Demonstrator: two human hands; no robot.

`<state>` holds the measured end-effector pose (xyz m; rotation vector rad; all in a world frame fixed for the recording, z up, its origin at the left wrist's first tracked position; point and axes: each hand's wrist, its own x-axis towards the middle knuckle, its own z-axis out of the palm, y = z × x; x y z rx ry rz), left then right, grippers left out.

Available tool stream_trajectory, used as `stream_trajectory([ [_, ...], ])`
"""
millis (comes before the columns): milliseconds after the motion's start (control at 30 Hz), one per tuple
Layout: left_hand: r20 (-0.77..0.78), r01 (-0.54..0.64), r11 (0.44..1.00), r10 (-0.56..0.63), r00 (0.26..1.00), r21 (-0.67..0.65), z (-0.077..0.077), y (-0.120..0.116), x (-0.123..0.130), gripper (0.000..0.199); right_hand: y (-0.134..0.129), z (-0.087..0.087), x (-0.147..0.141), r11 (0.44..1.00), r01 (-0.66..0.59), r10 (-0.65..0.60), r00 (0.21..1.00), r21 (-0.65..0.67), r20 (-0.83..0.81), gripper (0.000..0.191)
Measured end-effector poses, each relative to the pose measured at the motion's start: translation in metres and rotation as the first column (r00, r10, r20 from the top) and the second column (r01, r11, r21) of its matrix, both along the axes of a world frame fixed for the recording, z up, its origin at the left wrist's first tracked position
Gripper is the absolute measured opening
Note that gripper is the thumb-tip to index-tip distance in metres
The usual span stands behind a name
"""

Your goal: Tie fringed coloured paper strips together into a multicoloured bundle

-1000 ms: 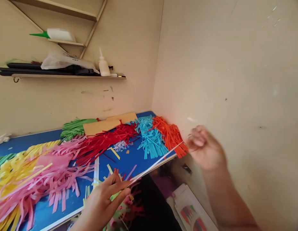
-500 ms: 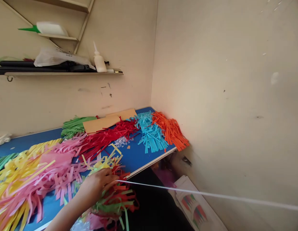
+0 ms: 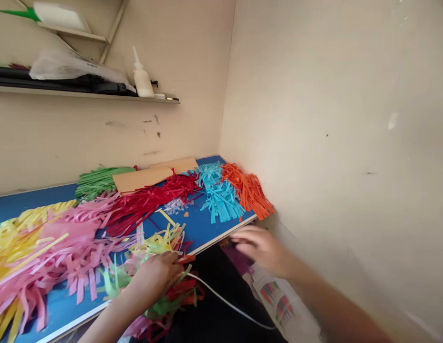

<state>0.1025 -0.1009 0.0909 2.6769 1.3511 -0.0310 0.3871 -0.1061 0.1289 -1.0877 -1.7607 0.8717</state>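
My left hand (image 3: 155, 281) is closed on a multicoloured fringed paper bundle (image 3: 171, 302) at the table's front edge. From beside its fingertips a white cord (image 3: 230, 305) runs slack to the right, over dark cloth. My right hand (image 3: 259, 245), blurred, is beyond the table edge, fingers curled; whether it holds anything is hidden. Pink fringes (image 3: 78, 243) and yellow fringes (image 3: 24, 224) lie on the left of the blue table (image 3: 203, 233). Behind are red fringes (image 3: 149, 202), light blue fringes (image 3: 221, 195) and orange fringes (image 3: 250, 190).
Green fringes (image 3: 99, 181) and brown card (image 3: 142, 178) lie at the table's back. Above, a wall shelf (image 3: 81, 95) holds a glue bottle (image 3: 142, 82) and a plastic bag (image 3: 74, 66). A printed white bag (image 3: 289, 305) is below the table's right side.
My right hand has come into view at the right. The cord, taut and stretched to the right edge before, now hangs in a curve. The view has shifted slightly.
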Motion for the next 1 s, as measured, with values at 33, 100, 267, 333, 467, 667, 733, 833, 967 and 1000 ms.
stream_trajectory([
  [33, -0.006, -0.029, 0.999, 0.029, 1.000, 0.018, 0.000, -0.002, 0.001, 0.032, 0.006, -0.012, -0.022, 0.985, -0.109, 0.107, 0.994, -0.134, -0.017, 0.021],
  [100, -0.008, -0.093, 0.994, 0.094, 0.996, 0.049, -0.002, -0.006, 0.002, 0.026, 0.018, -0.039, -0.068, 0.802, -0.346, 0.314, 0.938, -0.488, -0.150, 0.029],
  [267, 0.067, -0.229, 0.971, 0.224, 0.972, 0.066, -0.008, -0.019, -0.008, 0.017, 0.035, -0.062, -0.126, 0.600, -0.422, 0.416, 0.890, -0.679, -0.186, 0.034],
  [333, 0.124, -0.267, 0.962, 0.259, 0.958, 0.054, -0.010, -0.025, -0.017, 0.019, 0.041, -0.044, -0.121, 0.704, -0.423, 0.457, 0.885, -0.570, -0.092, 0.024],
  [467, 0.376, -0.460, 0.881, 0.391, 0.840, 0.114, -0.028, -0.047, -0.050, 0.019, 0.063, -0.002, -0.096, 0.813, -0.459, 0.527, 0.842, -0.358, 0.116, 0.019],
  [667, 0.659, -0.963, 0.230, 0.748, 0.082, -0.141, -0.112, -0.120, -0.094, 0.040, 0.100, 0.012, -0.065, 0.918, -0.395, 0.337, 0.771, -0.008, 0.540, 0.025],
  [733, 0.591, -0.921, 0.287, 0.802, 0.081, -0.263, -0.140, -0.131, -0.088, 0.027, 0.103, 0.014, -0.066, 0.923, -0.383, 0.304, 0.757, 0.016, 0.578, 0.027],
  [833, 0.543, -0.818, 0.437, 0.818, 0.190, -0.374, -0.161, -0.129, -0.069, 0.030, 0.100, 0.023, -0.084, 0.904, -0.428, 0.368, 0.758, -0.016, 0.538, 0.030],
  [967, 0.483, -0.706, 0.566, 0.802, 0.351, -0.427, -0.144, -0.146, -0.052, 0.021, 0.100, 0.040, -0.125, 0.880, -0.467, 0.471, 0.829, -0.090, 0.302, 0.033],
  [1000, 0.463, -0.681, 0.595, 0.791, 0.400, -0.428, -0.134, -0.161, -0.053, 0.022, 0.103, 0.044, -0.135, 0.885, -0.454, 0.464, 0.853, -0.100, 0.240, 0.034],
])
